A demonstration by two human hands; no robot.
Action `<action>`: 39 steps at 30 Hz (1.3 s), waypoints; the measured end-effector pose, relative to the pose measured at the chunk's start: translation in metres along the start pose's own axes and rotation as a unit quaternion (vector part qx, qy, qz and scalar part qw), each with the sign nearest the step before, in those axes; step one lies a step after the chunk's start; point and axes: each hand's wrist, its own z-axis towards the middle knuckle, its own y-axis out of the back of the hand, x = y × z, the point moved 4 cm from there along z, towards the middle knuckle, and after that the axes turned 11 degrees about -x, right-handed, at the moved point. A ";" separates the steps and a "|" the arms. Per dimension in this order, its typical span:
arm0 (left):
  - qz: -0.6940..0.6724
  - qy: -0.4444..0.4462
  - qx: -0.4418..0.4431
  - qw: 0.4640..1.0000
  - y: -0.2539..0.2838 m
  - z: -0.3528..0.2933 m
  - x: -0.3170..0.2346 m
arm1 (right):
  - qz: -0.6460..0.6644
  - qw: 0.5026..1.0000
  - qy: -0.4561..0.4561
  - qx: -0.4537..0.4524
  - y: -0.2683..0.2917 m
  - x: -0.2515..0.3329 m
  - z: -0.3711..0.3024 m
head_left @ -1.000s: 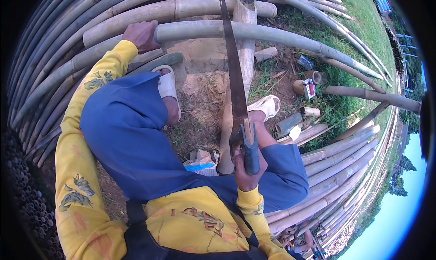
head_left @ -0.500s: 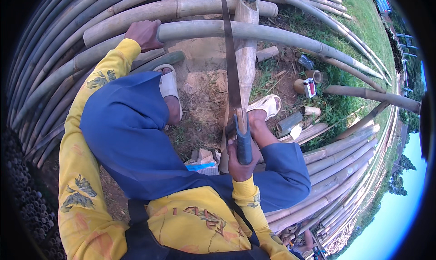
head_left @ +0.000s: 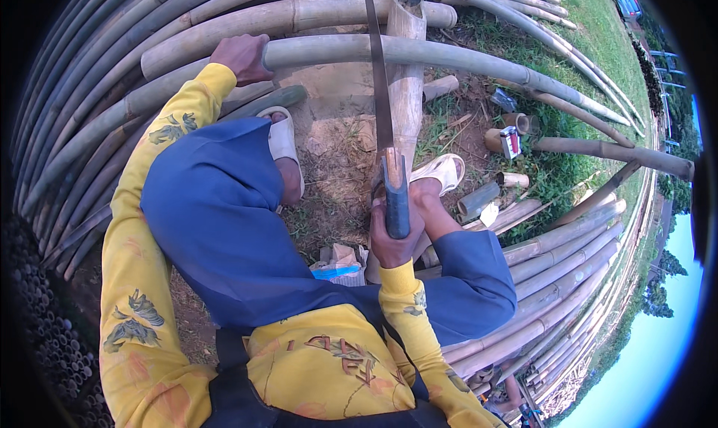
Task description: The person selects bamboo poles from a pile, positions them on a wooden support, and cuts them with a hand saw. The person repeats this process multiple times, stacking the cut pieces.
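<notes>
Right hand [head_left: 395,237] clamped on the dark cylindrical handle of a long thin-bladed machete [head_left: 380,99], blade running straight up from the grip and lying along an upright pale bamboo post [head_left: 407,91]. Left hand [head_left: 241,56] wrapped around a long grey-green horizontal bamboo pole [head_left: 449,56], well left of the post, pole crossing in front of the post near its upper part. White slip-on sandals [head_left: 441,170] either side of the post base; short cut bamboo sections [head_left: 479,200] on the grass right of the post.
</notes>
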 end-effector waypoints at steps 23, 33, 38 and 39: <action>-0.005 -0.008 0.009 1.000 -0.003 0.007 -0.002 | 0.062 0.997 -0.044 -0.001 -0.042 -0.022 0.052; -0.017 0.007 -0.006 1.000 -0.007 0.004 0.005 | 0.009 0.999 -0.024 -0.033 0.003 -0.005 -0.021; -0.013 -0.003 0.021 1.000 -0.006 0.012 0.001 | 0.074 0.997 -0.019 0.002 -0.049 -0.009 0.067; -0.017 -0.003 0.023 1.000 -0.010 0.005 0.002 | 0.079 0.996 -0.032 -0.003 -0.035 -0.017 0.043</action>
